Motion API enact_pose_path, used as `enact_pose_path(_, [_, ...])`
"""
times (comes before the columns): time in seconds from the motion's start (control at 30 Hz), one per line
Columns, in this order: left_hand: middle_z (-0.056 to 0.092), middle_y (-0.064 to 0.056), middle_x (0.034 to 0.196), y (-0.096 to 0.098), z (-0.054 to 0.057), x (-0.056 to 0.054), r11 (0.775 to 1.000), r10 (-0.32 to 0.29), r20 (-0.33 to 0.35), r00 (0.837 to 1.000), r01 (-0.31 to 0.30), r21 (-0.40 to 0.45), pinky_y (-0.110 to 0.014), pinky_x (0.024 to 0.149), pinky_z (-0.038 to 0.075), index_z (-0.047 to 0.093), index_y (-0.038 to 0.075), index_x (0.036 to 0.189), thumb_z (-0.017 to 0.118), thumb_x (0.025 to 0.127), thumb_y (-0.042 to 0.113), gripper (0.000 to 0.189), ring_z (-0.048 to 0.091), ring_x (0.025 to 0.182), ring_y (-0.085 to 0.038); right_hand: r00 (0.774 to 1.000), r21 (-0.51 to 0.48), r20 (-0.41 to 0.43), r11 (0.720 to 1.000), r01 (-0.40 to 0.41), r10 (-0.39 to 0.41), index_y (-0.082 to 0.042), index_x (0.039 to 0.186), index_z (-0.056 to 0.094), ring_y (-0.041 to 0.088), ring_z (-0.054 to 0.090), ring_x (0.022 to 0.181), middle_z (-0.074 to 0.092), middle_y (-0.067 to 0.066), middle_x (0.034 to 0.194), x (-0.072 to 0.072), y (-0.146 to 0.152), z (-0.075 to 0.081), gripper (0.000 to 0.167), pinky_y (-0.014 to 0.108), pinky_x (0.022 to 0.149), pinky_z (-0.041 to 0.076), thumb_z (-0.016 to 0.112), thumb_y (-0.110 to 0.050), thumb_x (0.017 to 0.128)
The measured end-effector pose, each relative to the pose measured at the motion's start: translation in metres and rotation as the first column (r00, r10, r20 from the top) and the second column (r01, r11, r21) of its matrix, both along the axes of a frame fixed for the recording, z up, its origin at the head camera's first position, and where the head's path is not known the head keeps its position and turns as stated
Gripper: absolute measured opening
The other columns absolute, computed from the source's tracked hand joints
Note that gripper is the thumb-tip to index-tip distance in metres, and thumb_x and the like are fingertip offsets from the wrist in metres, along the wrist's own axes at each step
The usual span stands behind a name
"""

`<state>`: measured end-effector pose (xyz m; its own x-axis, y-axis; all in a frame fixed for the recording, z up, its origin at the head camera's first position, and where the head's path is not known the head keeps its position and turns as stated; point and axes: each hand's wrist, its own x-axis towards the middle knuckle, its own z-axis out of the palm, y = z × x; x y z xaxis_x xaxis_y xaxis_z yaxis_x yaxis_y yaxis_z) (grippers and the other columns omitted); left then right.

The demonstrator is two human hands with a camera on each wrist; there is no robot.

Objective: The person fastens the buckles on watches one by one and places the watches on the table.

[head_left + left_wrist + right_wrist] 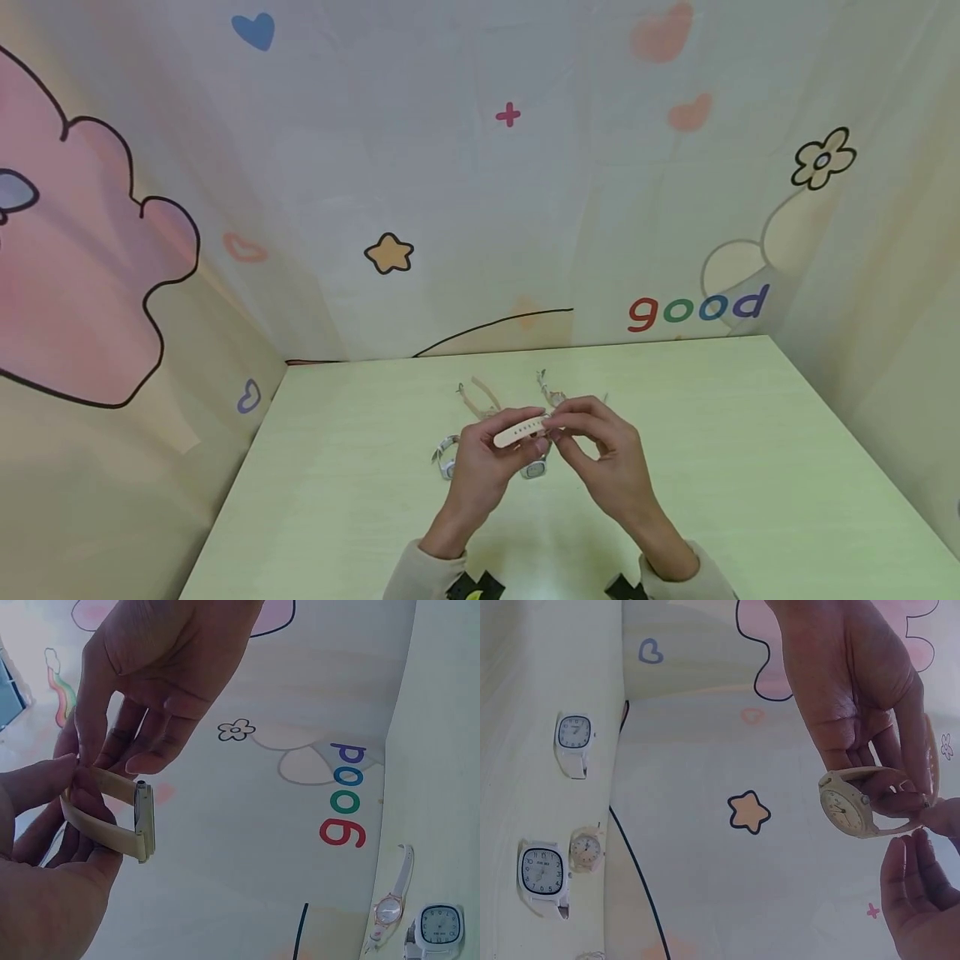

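Observation:
Above the table, both hands handle a cream wristwatch (517,432) with a holed strap. My left hand (480,462) holds it, the strap lying between thumb and fingers. My right hand (611,458) pinches the strap at the end nearest to it, where the two strap ends meet. In the left wrist view, the watch (146,821) shows its case edge-on, its strap forming a loop. Its round dial (845,811) faces the camera in the right wrist view. Fingertips hide the strap's joining point, so whether it is fastened cannot be told.
Several watches lie on the pale table (330,500) behind and below the hands: a square white watch (574,733), another square white watch (542,871), a round-faced watch (586,850) and a round watch with a white strap (388,909). A printed curtain (465,183) hangs behind.

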<state>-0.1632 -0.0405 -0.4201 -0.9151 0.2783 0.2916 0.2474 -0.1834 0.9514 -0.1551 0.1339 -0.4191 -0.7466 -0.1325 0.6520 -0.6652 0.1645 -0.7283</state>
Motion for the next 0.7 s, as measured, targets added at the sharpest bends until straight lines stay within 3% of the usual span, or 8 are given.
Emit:
enact_pose_path(0.17, [0.067, -0.026, 0.114, -0.0005, -0.0012, 0.0003, 0.999, 0.028, -0.037, 0.999, -0.030, -0.036, -0.023, 0.084, 0.057, 0.067, -0.001, 0.119, 0.071, 0.089, 0.011, 0.032, 0.068, 0.094, -0.005, 1.000, 0.018, -0.025, 1.000, 0.015, -0.015, -0.002, 0.103, 0.072, 0.003, 0.063, 0.109, 0.069, 0.014, 0.104, -0.0011, 0.0001, -0.0027, 0.026, 0.016, 0.085, 0.054, 0.069, 0.013, 0.083])
enact_pose_path(0.43, [0.072, -0.016, 0.103, -0.0012, -0.0039, -0.0011, 0.982, 0.086, -0.123, 0.989, -0.105, -0.155, -0.025, 0.090, 0.054, 0.071, 0.003, 0.108, 0.069, 0.092, 0.016, 0.020, 0.066, 0.095, -0.006, 1.000, 0.016, 0.006, 1.000, 0.002, -0.002, -0.003, 0.106, 0.070, 0.004, 0.063, 0.106, 0.071, 0.012, 0.104, -0.0008, 0.0003, -0.0009, 0.029, 0.017, 0.084, 0.054, 0.071, 0.012, 0.082])
enact_pose_path(0.6, [0.069, -0.012, 0.095, -0.0034, -0.0046, -0.0020, 0.975, 0.088, -0.197, 0.976, -0.125, -0.182, -0.025, 0.084, 0.053, 0.072, 0.009, 0.105, 0.068, 0.093, 0.017, 0.015, 0.063, 0.088, -0.006, 1.000, 0.029, 0.003, 0.999, 0.018, -0.018, -0.005, 0.105, 0.070, 0.005, 0.064, 0.100, 0.071, 0.010, 0.102, -0.0002, 0.0002, -0.0019, 0.028, 0.016, 0.084, 0.054, 0.070, 0.012, 0.082])
enact_pose_path(0.7, [0.069, -0.008, 0.093, -0.0041, -0.0050, -0.0017, 0.968, 0.101, -0.192, 0.976, -0.141, -0.208, -0.026, 0.080, 0.052, 0.073, 0.014, 0.106, 0.069, 0.092, 0.019, 0.016, 0.062, 0.086, -0.006, 1.000, 0.031, -0.004, 0.999, 0.016, -0.015, -0.005, 0.104, 0.070, 0.008, 0.065, 0.093, 0.070, 0.010, 0.100, -0.0004, 0.0009, -0.0030, 0.026, 0.017, 0.084, 0.055, 0.069, 0.011, 0.083])
